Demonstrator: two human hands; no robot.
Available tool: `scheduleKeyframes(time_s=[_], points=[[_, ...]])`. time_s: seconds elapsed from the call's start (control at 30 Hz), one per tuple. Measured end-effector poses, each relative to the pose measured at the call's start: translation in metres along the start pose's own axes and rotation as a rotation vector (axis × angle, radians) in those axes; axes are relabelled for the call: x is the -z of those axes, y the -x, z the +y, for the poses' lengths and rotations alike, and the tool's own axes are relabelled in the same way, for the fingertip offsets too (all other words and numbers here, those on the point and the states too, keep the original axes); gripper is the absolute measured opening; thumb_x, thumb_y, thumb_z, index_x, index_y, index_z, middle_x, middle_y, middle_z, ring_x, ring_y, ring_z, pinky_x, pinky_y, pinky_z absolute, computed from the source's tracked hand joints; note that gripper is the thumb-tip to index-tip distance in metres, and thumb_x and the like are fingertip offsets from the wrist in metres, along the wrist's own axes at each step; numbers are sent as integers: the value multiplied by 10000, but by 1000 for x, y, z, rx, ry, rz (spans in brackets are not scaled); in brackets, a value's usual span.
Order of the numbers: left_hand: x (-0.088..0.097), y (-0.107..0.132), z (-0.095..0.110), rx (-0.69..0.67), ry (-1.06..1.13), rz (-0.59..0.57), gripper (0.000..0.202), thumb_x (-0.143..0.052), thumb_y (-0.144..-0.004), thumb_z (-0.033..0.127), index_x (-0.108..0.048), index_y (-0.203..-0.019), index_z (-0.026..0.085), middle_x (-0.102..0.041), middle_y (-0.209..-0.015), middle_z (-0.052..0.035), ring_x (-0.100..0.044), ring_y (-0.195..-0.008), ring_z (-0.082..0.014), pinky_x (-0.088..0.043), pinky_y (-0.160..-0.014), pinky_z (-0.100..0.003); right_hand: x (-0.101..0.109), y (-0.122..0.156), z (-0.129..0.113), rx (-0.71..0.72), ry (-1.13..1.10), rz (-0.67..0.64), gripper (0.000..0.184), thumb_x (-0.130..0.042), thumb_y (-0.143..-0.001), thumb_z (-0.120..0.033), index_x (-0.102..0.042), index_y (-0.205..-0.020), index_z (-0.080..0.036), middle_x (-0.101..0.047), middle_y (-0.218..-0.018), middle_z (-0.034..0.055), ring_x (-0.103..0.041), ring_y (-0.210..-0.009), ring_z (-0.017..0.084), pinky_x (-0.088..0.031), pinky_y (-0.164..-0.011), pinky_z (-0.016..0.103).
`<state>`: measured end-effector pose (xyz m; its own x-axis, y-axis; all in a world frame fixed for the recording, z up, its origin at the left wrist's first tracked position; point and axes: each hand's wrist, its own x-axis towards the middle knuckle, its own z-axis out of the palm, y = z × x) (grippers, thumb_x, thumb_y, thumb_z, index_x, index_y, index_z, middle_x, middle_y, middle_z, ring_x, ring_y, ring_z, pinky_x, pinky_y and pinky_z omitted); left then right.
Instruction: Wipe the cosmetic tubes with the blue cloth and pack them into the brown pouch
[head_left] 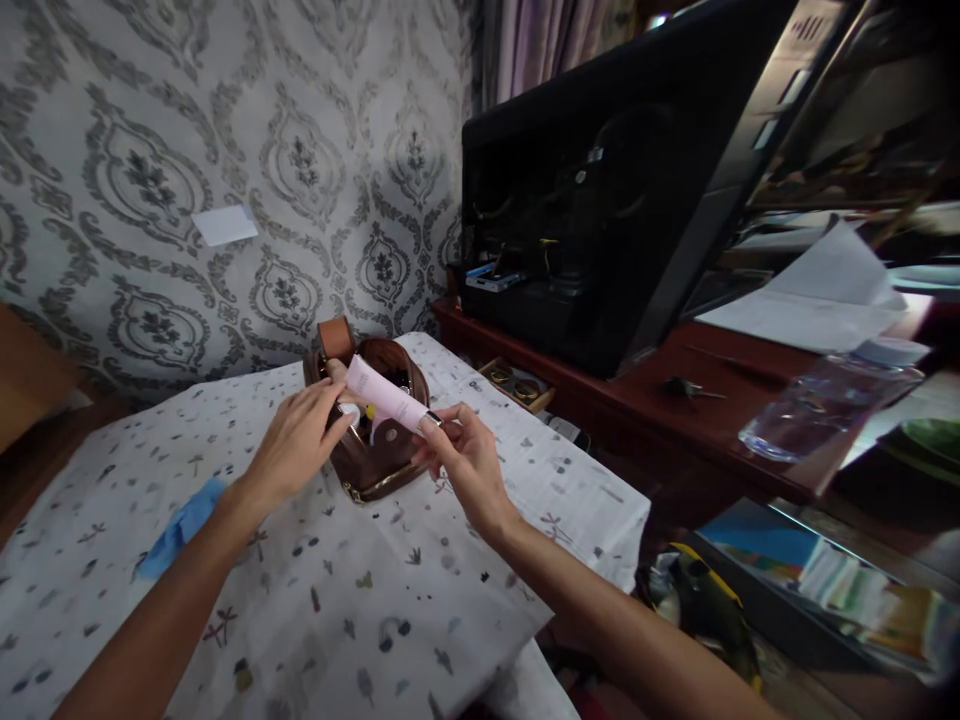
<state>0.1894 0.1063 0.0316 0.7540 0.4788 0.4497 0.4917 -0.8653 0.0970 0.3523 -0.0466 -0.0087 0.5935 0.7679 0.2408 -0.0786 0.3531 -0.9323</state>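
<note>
A pink squeeze tube (386,397) is pinched at its dark-capped end by my right hand (469,465). It slants up to the left, over the mouth of a brown leather handbag (386,465). My left hand (296,440) grips the left edge of the bag, thumb on the near side; part of its fingers is hidden. Inside the open bag, small white and yellow items show, too covered to name. The bag lies on a white patterned cloth (360,620), its gold zipper facing me. A crumpled blue cloth (182,528) rests beside my left forearm.
To the right, a red-brown desk (660,415) holds a black computer case (592,210), keys (691,388), a clear plastic bottle (832,400) and white papers (817,290). A small wooden tray (517,385) sits beyond the bag. Patterned wallpaper (225,130) covers the wall behind.
</note>
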Motion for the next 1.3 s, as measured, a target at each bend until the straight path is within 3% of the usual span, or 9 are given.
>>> scheduleKeyframes(time_s=[0.13, 0.37, 0.57, 0.73, 0.9, 1.1, 1.3], points=[[-7, 3, -4, -68, -19, 20, 439, -317, -1032, 440, -591, -1269, 193, -629, -1347, -126, -485, -1368, -299, -417, -1129, -492, 5, 0, 7, 12, 38, 23, 448, -714, -785, -587, -504, -883, -204, -688, -708, -1, -636, -508, 123, -423, -403, 199], [-15, 4, -10, -85, -56, 40, 447, -319, -1040, 421, -590, -1271, 152, -642, -1324, -146, -492, -1361, -308, -444, -1110, -490, 5, -10, 12, 95, 127, 50, 415, -682, -810, -575, -488, -899, -220, -649, -685, -27, -641, -527, 137, -425, -438, 216], [-16, 5, -9, -79, -73, 48, 415, -331, -1039, 418, -602, -1237, 174, -644, -1314, -138, -488, -1367, -307, -463, -1082, -487, 0, -28, 10, 210, 432, 78, 311, -571, -884, -528, -494, -937, -231, -641, -708, -17, -635, -588, 158, -478, -572, 271], [-17, 5, -8, -74, -72, 46, 400, -335, -1042, 418, -611, -1199, 175, -647, -1292, -137, -484, -1364, -309, -455, -1084, -501, -16, -51, -3, 251, 884, 20, 211, -521, -942, -427, -522, -979, -219, -698, -752, 14, -649, -662, 190, -415, -624, 277], [-16, 5, -7, -95, -53, 76, 370, -356, -1036, 396, -616, -1184, 178, -652, -1262, -137, -487, -1353, -306, -436, -1108, -514, -37, -65, -21, 220, 1239, -73, 253, -480, -993, -401, -534, -1116, -186, -759, -908, 69, -706, -810, 245, -384, -649, 291], [-14, 6, -4, -98, -54, 80, 341, -362, -1035, 377, -616, -1148, 181, -657, -1224, -140, -489, -1340, -311, -441, -1099, -515, -56, -77, -37, 240, 1374, -171, 320, -432, -1018, -420, -530, -1193, -171, -761, -993, 105, -715, -934, 287, -428, -709, 310], [-14, 6, -5, -89, -66, 75, 327, -355, -1038, 383, -604, -1131, 193, -647, -1229, -130, -481, -1350, -304, -439, -1099, -494, -73, -96, -34, 238, 1414, -211, 373, -404, -1030, -446, -545, -1192, -141, -752, -1079, 151, -709, -1024, 310, -468, -745, 324]])
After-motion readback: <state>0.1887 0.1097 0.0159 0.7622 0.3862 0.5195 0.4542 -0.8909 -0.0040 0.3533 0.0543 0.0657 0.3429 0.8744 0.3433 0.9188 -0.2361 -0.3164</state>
